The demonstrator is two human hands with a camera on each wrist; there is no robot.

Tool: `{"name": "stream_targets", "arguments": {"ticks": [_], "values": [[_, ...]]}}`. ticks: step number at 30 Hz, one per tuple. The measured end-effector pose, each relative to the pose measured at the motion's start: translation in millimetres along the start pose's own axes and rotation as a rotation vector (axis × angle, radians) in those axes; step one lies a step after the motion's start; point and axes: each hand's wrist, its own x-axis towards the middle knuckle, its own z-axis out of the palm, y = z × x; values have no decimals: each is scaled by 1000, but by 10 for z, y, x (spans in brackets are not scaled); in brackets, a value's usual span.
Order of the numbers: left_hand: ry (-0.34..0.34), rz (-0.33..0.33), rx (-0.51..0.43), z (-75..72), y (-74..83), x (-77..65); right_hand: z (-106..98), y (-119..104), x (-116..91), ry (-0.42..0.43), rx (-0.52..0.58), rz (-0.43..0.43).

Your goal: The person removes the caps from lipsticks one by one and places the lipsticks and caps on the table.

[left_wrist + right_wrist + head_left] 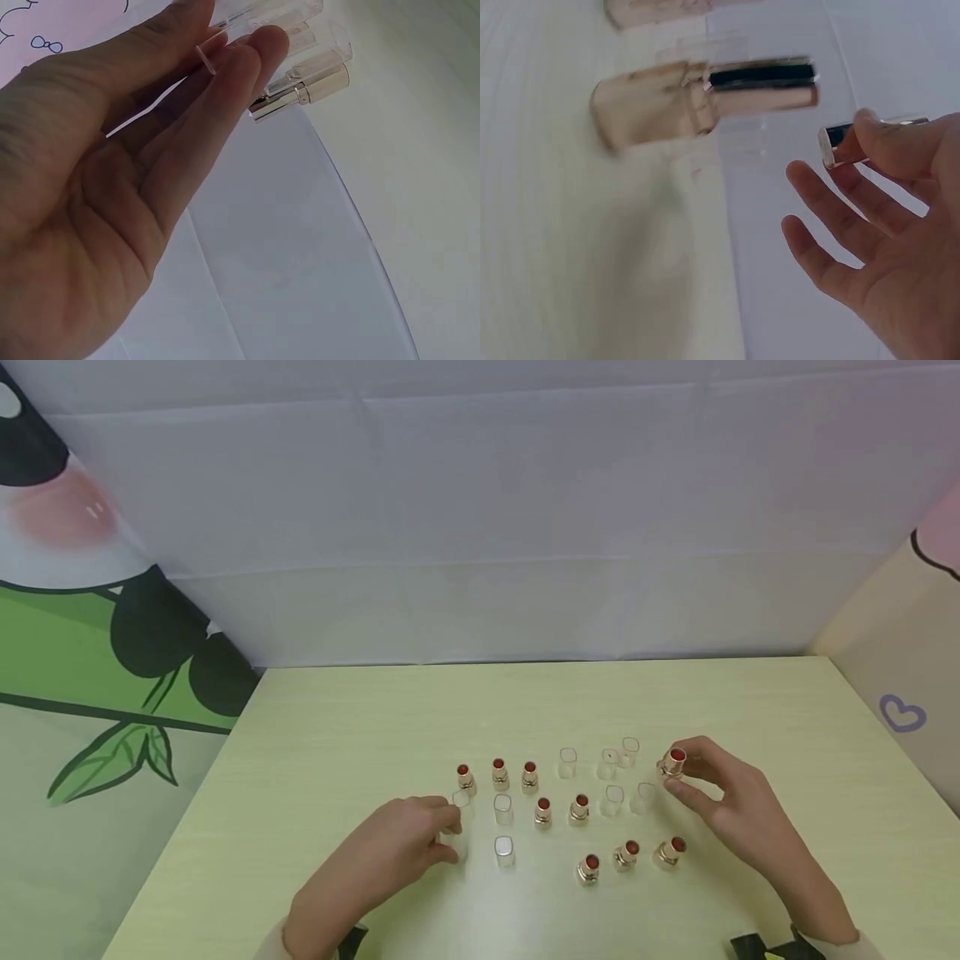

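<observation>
My left hand (397,842) is low over the left of the group, its thumb and fingers pinching a clear cap (205,60), which the fingers mostly hide in the head view. A gold lipstick tube (672,763) with a dark red top is in my right hand (738,810), pinched between thumb and fingers at the right of the group. In the right wrist view the other fingers (825,255) spread away from that tube. Just beyond the left fingertips stand another clear cap (461,800) and a lipstick tube (466,779).
Several more lipstick tubes (543,812) stand upright on the pale table (360,718), some in a front row (588,869). Clear caps stand among them, at the back (567,763) and nearer the front (505,852). A white cloth wall (525,610) closes the far edge.
</observation>
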Motion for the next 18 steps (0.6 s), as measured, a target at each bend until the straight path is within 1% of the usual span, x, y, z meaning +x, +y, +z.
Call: {"name": "stream_targets", "arguments": {"ticks": [3, 5, 9, 11, 13, 18], "values": [[-28, -16, 0, -8, 3, 11, 7, 91, 16, -32, -28, 41], [-40, -18, 2, 9, -4, 15, 24, 151, 19, -56, -28, 64], [-38, -11, 23, 43, -20, 20, 58, 240, 18, -96, -14, 100], [-38, -10, 24, 59, -27, 26, 75, 275, 16, -112, -26, 119], [-40, -7, 25, 76, -31, 34, 88, 308, 18, -124, -49, 128], [-38, -10, 38, 101, -28, 46, 115, 376, 36, -128, -119, 116]]}}
